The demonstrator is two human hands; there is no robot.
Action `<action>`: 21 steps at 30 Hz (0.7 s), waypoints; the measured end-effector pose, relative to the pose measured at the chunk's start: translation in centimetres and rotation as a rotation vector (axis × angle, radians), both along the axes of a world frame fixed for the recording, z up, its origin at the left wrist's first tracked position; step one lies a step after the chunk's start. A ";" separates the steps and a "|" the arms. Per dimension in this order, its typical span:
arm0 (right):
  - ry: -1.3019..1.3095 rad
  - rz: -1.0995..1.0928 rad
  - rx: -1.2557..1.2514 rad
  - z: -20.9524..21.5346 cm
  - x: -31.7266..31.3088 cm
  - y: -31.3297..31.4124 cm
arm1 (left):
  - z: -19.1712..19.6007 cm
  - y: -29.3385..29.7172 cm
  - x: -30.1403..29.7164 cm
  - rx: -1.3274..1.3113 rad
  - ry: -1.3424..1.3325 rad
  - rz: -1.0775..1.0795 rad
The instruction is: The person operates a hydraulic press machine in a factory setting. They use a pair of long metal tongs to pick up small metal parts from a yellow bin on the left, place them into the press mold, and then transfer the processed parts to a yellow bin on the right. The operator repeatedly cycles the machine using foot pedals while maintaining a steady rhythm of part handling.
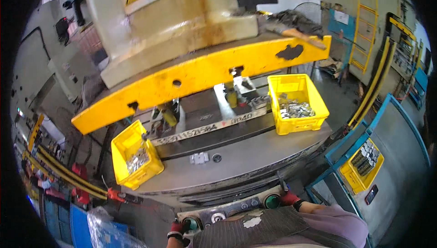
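A control panel (246, 205) with a round green button near each end stands in front of me. My left hand (181, 227), in a dark red and black glove, is at the left green button (191, 223). At the panel's right end, my red-gloved right hand (290, 198) is beside the right green button (272, 201). The fingers of both hands are too small and partly hidden to make out their pose. On the press bed (241, 163) beyond the panel lie a small silvery metal part (199, 158) and a dark round piece (217, 158).
Yellow bins of metal parts stand on the bed's left (152, 168) and right (300, 124). A yellow crossbar (205, 78) spans above the die (205, 113). At right, a blue-framed table (403, 157) holds another yellow bin (357, 182) and a phone (371, 194).
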State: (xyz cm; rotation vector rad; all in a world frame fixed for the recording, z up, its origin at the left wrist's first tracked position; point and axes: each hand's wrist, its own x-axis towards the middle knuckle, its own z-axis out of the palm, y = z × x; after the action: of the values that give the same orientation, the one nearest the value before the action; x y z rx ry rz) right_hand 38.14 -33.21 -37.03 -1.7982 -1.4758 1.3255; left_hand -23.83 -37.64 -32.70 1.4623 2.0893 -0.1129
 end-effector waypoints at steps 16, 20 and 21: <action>0.243 -0.242 0.658 25.9 -8.9 11.7 | 16.2 3.0 5.7 1.057 -0.717 0.930; -0.058 -0.019 0.942 34.5 -16.2 19.6 | 21.5 8.0 11.3 0.858 -1.060 0.608; -0.159 0.002 1.003 35.6 -18.2 21.8 | 19.2 8.7 11.1 0.939 -1.104 0.550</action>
State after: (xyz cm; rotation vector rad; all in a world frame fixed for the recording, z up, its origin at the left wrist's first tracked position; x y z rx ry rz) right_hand 19.91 -11.41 -1.43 -1.2156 -1.7578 0.2786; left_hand -12.75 -28.89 -13.46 0.8737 1.4555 1.6557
